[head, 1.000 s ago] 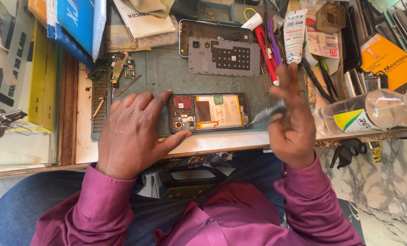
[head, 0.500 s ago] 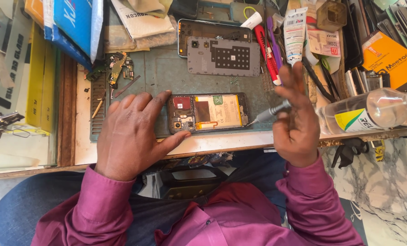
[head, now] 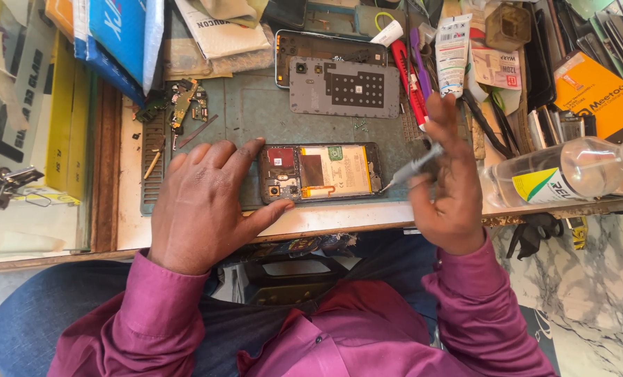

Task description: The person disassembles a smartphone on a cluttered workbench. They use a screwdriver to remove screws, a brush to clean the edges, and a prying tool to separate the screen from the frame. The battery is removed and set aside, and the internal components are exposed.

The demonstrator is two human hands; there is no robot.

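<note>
Head view. Opened phone (head: 320,173), centre of bench (head: 339,218), back off. Left hand (head: 203,206) at 9 o'clock, fingers spread, pinning its end. Right hand (head: 449,188) at 3 o'clock, closed on a screwdriver (head: 410,169), tip at the phone's edge. Detached back cover (head: 344,85) at 12 o'clock; clear bottle (head: 569,171) far right.

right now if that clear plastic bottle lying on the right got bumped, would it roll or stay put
The clear bottle lies on its side at the bench edge, so it would probably roll. It looks mostly empty, likely light and easily nudged. Clutter behind it may stop it that way, but nothing visible guards the front edge.
</note>
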